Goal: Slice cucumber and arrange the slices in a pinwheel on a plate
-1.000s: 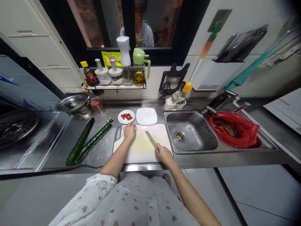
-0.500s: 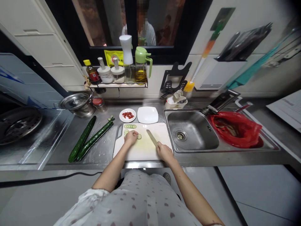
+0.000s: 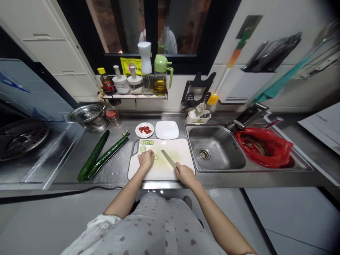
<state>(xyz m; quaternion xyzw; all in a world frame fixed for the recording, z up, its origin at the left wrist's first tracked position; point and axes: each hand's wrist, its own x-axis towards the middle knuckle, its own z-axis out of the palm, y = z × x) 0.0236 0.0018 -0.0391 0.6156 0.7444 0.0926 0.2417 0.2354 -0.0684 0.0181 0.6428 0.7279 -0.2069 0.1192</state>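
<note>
My right hand (image 3: 184, 173) is closed round the handle of a kitchen knife (image 3: 168, 158), its blade pointing up and left over the white cutting board (image 3: 170, 174). My left hand (image 3: 146, 159) rests low over the board's left half, fingers loosely bent and apart. Just right of its fingertips lies a thin cucumber slice (image 3: 156, 157); whether they touch it is hard to make out. Beyond this hand is another cucumber slice (image 3: 143, 149). Behind that, overlapping cucumber slices (image 3: 147, 142) form a row near the board's far edge.
Two long cucumbers (image 3: 93, 156) lie on the steel counter at left. Behind the board stand a small plate of chopped red pieces (image 3: 145, 130) and a white square plate (image 3: 166, 130). To the right is the sink (image 3: 217, 148), with a red plastic bag (image 3: 265, 148) beside it.
My left hand has shifted slightly left and down, away from the single slice. The knife has moved a little left, its tip nearer that slice.
</note>
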